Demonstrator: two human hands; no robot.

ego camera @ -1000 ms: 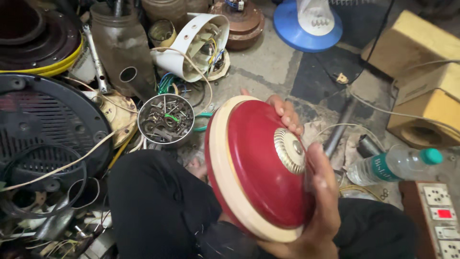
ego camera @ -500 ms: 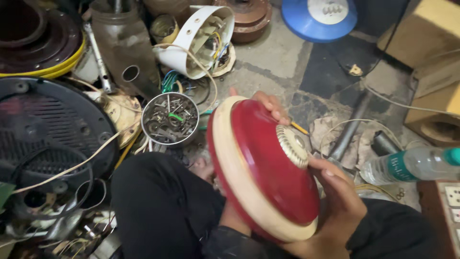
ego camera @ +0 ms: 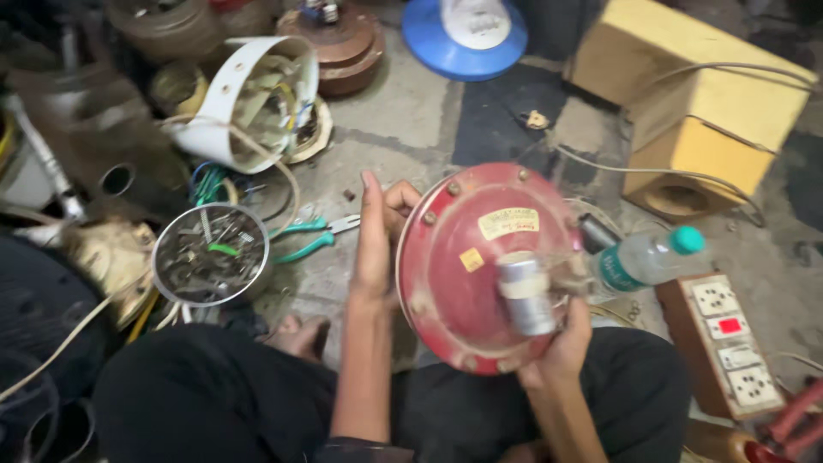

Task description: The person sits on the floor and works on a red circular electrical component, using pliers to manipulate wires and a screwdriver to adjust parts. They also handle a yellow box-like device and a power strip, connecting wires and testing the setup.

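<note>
A round red fan motor housing is held upright over my lap, its flat back toward me with two yellow labels and a silver cylindrical capacitor on it. My right hand grips the housing's lower right edge from below. My left hand is beside the housing's left rim, fingers extended upward, touching or nearly touching it; no grip is visible there.
A round metal bowl of screws and small parts lies to the left, green-handled pliers beside it. A plastic bottle with a teal cap, a brown socket board, yellow boxes, a blue fan base and fan parts surround me.
The housing has been turned over: its domed red and cream front faced me before, now the flat back with the capacitor does. My left hand has come off its far edge.
</note>
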